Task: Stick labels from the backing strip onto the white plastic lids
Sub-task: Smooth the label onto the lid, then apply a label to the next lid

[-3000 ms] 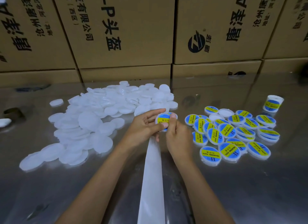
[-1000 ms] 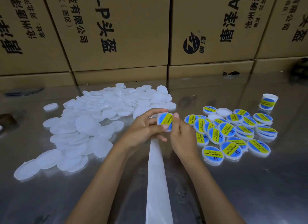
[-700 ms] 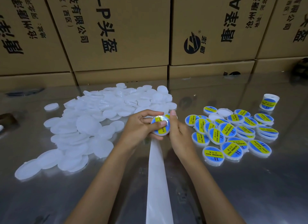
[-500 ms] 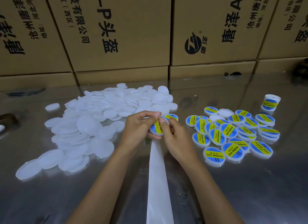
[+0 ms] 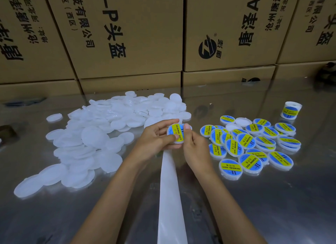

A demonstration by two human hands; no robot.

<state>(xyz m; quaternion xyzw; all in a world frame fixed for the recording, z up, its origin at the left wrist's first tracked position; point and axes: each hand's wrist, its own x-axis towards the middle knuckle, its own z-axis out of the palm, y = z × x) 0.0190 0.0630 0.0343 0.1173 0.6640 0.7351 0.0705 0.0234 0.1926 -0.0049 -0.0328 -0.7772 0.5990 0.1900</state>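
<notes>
My left hand [image 5: 154,138] grips a white lid with a blue and yellow label [image 5: 175,134] on its face, held above the table's middle. My right hand [image 5: 195,147] pinches the same lid at its right edge, thumb on the label. The white backing strip [image 5: 171,193] runs from under my hands down to the bottom edge. A big heap of plain white lids [image 5: 101,134] lies to the left. Several labelled lids [image 5: 251,145] lie in a pile to the right.
The table [image 5: 272,207] is shiny metal. Stacked cardboard boxes [image 5: 127,35] wall off the far side. A small labelled white jar [image 5: 291,110] stands at the far right. One loose lid [image 5: 54,117] lies apart at the left.
The lid has turned in my hands, so the label's yellow band now faces up more squarely. My right thumb has shifted onto the label's right side. Both hands stay in place.
</notes>
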